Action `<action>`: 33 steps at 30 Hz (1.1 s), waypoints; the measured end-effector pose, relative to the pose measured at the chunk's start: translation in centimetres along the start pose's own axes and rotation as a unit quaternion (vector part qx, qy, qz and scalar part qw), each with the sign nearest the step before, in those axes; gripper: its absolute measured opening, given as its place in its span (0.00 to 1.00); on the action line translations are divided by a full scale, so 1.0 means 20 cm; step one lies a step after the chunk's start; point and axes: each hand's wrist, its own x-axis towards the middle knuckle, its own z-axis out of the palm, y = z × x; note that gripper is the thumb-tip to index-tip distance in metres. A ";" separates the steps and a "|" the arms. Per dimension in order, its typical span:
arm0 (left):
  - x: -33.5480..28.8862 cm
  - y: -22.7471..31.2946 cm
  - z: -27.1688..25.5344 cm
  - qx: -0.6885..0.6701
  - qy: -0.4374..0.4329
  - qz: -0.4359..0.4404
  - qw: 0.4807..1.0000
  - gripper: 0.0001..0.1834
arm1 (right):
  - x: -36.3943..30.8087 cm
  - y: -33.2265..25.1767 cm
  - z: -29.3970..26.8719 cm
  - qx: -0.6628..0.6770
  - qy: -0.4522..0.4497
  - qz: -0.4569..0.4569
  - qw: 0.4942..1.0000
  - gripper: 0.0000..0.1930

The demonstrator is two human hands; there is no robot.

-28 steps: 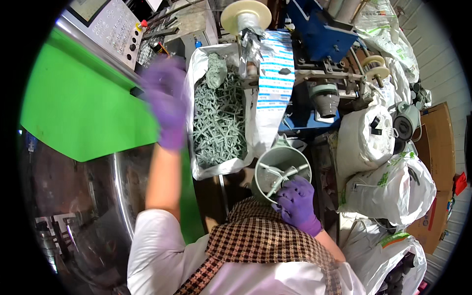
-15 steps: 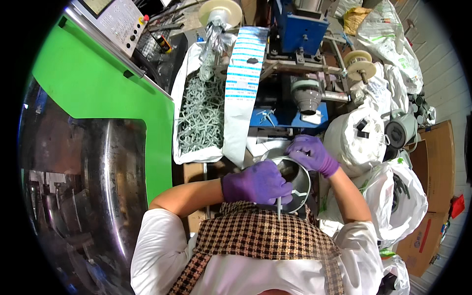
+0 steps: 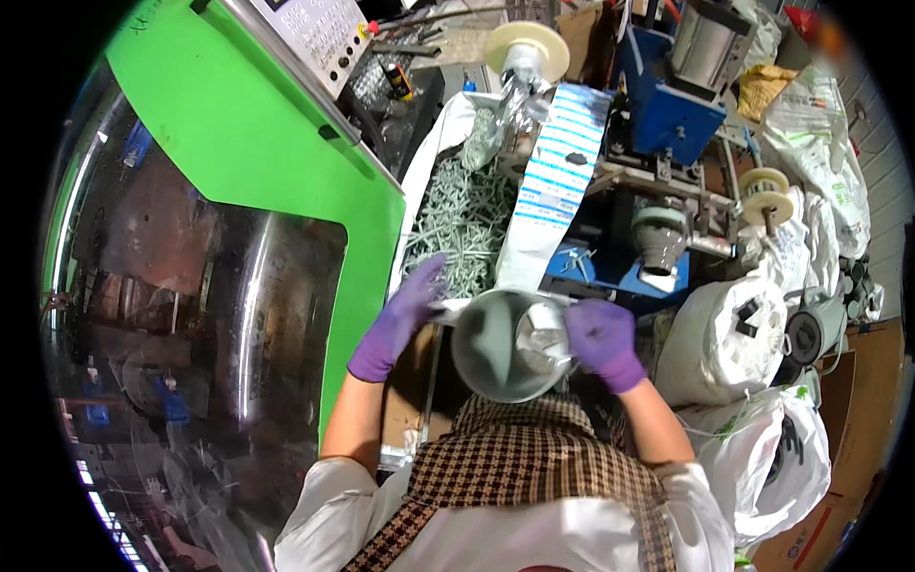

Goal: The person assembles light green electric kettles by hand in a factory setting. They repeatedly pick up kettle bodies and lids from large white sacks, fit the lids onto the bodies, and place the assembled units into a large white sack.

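A grey, round, open-topped plastic bucket is in front of my apron, its mouth facing up. A pale, shiny patch shows inside on its right; I cannot make out what it is. My right hand, in a purple glove, is closed on the bucket's right rim. My left hand, gloved alike, is up at the near left corner of a white-lined box, fingers stretched out, apart from the bucket and slightly blurred. Many thin grey plastic pieces lie heaped in that box. Whether the fingers touch them I cannot tell.
A white strip with blue bands lies right of the heap. Beyond stands a blue machine with a grey stepped cup. A green machine fills the left. White bags and a cardboard box line the right.
My left hand has left the bucket's rim and moved up and left to the heap. The bucket has turned and shifted left with my right hand. The whole view has swung.
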 end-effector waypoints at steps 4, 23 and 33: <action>-0.07 0.04 -0.12 0.321 -0.203 -0.065 0.923 0.28 | 0.07 -0.28 0.31 -0.011 -0.195 -0.144 0.970 0.16; -0.38 -0.50 -0.28 0.338 0.260 0.213 0.879 0.25 | 0.49 0.61 0.23 0.099 0.175 0.188 0.962 0.13; -0.44 -0.66 0.04 0.218 0.279 0.224 0.908 0.27 | 0.45 0.47 0.12 -0.068 0.245 -0.085 0.964 0.07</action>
